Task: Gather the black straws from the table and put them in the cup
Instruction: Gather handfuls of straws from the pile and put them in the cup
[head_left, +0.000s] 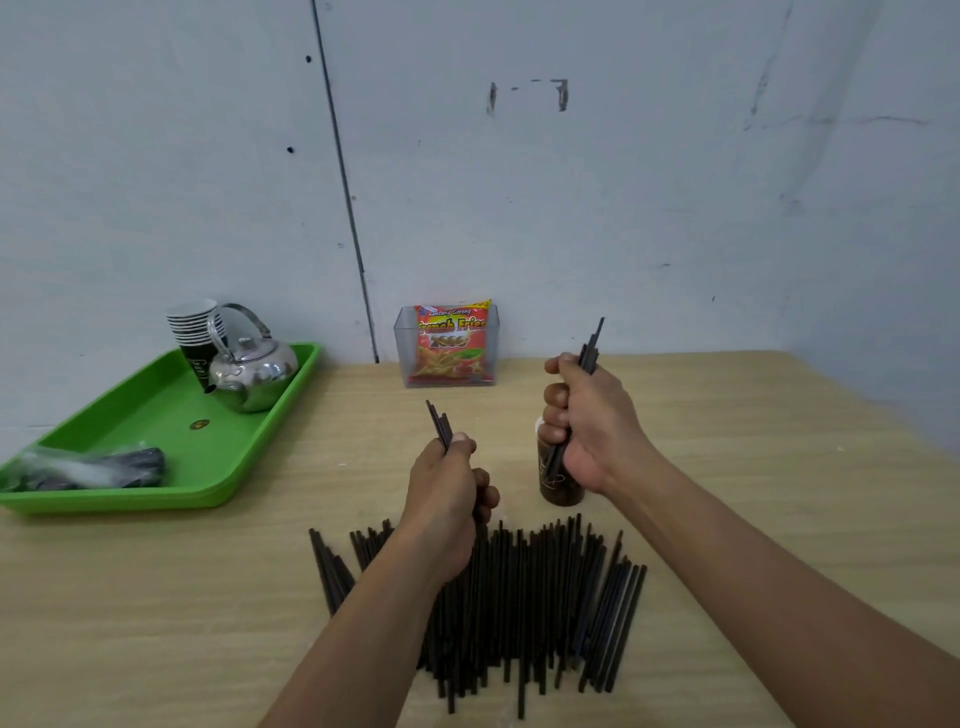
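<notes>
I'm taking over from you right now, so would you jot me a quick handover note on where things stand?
Left hand grips a small bundle of black straws above the pile.
Right hand grips a second bundle upright at the brown cup; whether its lower ends are inside is unclear.
The pile, most of the straws, lies on the wooden table near the cup.
Done: two bundles in hand. Left: drop both into the cup, then gather the pile.

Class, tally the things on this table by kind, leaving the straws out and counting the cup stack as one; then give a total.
Green tray: 1
Metal kettle: 1
Stack of paper cups: 1
Snack packet: 1
Clear box: 1
Brown cup: 1
Plastic-wrapped bundle: 1
Total: 7
</notes>
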